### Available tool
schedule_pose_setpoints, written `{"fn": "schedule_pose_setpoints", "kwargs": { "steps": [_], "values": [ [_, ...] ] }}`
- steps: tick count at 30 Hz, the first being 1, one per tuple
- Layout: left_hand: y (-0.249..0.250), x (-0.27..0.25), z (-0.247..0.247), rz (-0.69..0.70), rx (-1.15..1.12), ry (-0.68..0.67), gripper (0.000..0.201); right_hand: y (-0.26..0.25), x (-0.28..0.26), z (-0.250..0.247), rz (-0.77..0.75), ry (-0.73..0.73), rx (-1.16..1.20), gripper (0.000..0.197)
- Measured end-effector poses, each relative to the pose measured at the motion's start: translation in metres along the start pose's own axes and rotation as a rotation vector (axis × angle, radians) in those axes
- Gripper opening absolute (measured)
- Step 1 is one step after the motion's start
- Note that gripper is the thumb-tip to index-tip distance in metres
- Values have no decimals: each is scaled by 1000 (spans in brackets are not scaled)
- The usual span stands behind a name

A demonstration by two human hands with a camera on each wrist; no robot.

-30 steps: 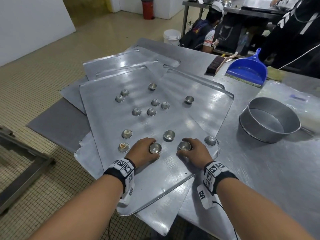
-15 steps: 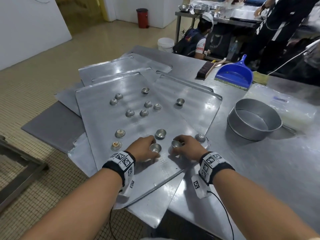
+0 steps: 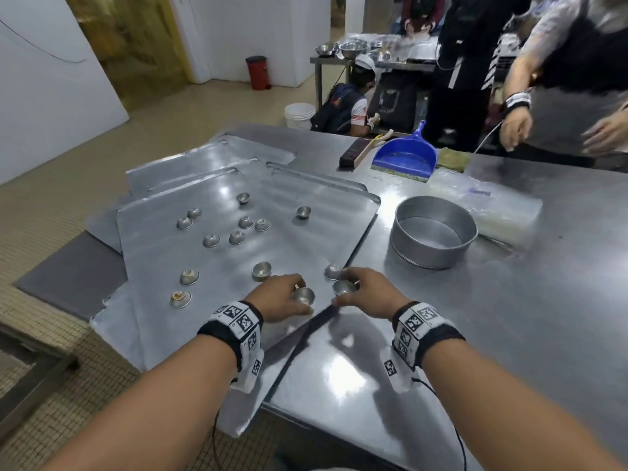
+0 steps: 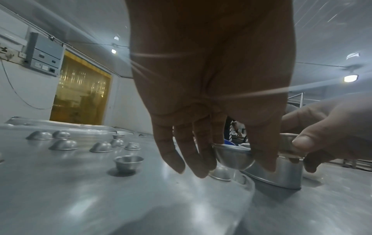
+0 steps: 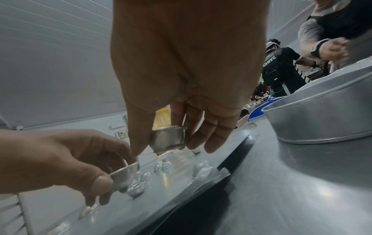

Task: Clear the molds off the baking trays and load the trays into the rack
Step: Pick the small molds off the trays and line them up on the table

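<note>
Several small metal cup molds lie scattered on the top baking tray, which rests on a fanned pile of trays at the table's left. My left hand pinches one mold just above the tray's right edge. My right hand pinches another mold, also lifted off the tray. An upright mold stands just beyond my left hand, and an upside-down one lies by my right fingers.
A round metal cake pan stands on the steel table right of the trays. Behind are a blue dustpan, a brush, and a plastic-wrapped pack. Another person's hands reach over the far right edge. Others work at a back table.
Both hands have closed on a mold each and lifted them slightly off the tray, shifting a little to the right. The head view has tilted up.
</note>
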State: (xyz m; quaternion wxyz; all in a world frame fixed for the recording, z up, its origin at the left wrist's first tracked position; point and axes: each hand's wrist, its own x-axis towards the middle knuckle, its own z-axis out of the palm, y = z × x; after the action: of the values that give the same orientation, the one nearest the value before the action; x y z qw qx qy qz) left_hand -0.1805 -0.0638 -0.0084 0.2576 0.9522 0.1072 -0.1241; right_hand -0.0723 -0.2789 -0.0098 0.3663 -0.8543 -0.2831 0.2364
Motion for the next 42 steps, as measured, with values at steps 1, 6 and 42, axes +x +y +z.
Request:
{"fn": "schedule_pose_setpoints", "kwargs": {
  "steps": [1, 6, 42],
  "values": [
    [11, 3, 3, 14, -1, 11, 47, 6, -6, -7, -1, 4, -10, 55],
    [67, 18, 28, 91, -17, 21, 50, 41, -33, -42, 21, 35, -34, 48],
    [175, 193, 146, 130, -227, -22, 50, 223, -1, -95, 362, 319, 16, 63]
  ]
}}
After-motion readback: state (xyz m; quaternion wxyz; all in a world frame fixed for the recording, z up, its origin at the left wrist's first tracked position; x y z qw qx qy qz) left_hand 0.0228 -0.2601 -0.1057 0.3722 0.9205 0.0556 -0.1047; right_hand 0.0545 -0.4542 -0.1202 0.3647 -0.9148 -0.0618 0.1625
